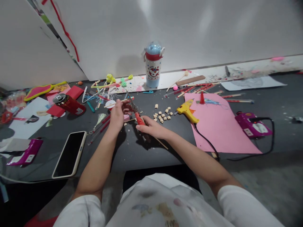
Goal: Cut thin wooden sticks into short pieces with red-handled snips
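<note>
My left hand (117,117) is left of the middle of the table, its fingers bent around a thin wooden stick (109,105) that passes by the thumb tip. Red-handled scissors (139,118) are gripped in my right hand (151,127), their slim metal blades pointing up and away, close to the left fingertips. How far the blades are apart is hard to tell. Another thin stick (161,143) pokes out from beneath my right hand. Several short cut wooden pieces (161,119) lie just beyond that hand.
A bottle (153,69) stands against the wall. To the right are a yellow glue gun (188,112), pink paper (220,129) and a corded purple box (253,125). On the left lie a phone (70,154), a tilted red can (71,104) and craft scraps.
</note>
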`<state>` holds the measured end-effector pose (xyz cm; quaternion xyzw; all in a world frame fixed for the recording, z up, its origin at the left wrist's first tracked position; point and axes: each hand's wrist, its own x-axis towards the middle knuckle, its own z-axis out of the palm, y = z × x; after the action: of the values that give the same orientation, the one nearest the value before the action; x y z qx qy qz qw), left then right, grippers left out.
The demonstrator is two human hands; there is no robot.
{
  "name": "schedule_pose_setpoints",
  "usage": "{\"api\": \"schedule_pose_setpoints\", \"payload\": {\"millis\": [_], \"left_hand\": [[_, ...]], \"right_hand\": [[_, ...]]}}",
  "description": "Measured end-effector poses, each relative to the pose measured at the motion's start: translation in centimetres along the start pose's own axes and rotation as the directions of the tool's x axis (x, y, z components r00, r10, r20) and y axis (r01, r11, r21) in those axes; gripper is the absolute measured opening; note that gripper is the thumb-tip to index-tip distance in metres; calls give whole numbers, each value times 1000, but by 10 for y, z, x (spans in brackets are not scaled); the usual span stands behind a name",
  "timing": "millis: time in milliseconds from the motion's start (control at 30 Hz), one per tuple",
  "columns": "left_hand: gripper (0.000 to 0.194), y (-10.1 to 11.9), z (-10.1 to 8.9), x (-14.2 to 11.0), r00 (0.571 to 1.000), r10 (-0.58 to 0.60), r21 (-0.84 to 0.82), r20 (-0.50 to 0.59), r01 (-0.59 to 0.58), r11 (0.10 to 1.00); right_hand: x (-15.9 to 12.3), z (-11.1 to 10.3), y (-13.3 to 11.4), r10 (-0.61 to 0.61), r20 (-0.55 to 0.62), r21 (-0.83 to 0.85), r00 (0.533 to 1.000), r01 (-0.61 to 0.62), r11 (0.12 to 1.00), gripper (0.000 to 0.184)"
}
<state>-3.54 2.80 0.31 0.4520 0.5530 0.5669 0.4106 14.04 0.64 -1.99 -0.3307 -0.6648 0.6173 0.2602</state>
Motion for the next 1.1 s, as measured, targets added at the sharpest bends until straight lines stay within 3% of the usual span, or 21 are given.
{"api": "schedule_pose_setpoints", "payload": {"millis": [133,200,333,433,633,933,1100], "left_hand": [[58,2,0,-1,999,22,25,28,-22,999],[60,2,0,-4,993,15,48,116,-21,999],[62,5,4,-15,920,-32,128,390,-20,992],[63,6,8,-22,879,-25,153,477,-55,987],[52,7,13,-24,870,-26,141,493,-50,989],[44,8,15,-26,879,-6,118,476,-58,991],[42,9,15,-27,882,9,119,472,-74,990]], "right_hand": [[0,2,0,4,-31,2,1000,-4,1000,39],[1,3,0,-14,-49,4,999,14,1000,40],[5,3,3,-96,-99,23,990,99,995,38],[7,4,4,-143,-116,68,983,151,986,37],[8,4,6,-148,-110,10,983,150,989,33],[10,4,12,-164,-83,13,983,166,986,66],[8,3,10,-178,-71,-24,981,177,984,73]]}}
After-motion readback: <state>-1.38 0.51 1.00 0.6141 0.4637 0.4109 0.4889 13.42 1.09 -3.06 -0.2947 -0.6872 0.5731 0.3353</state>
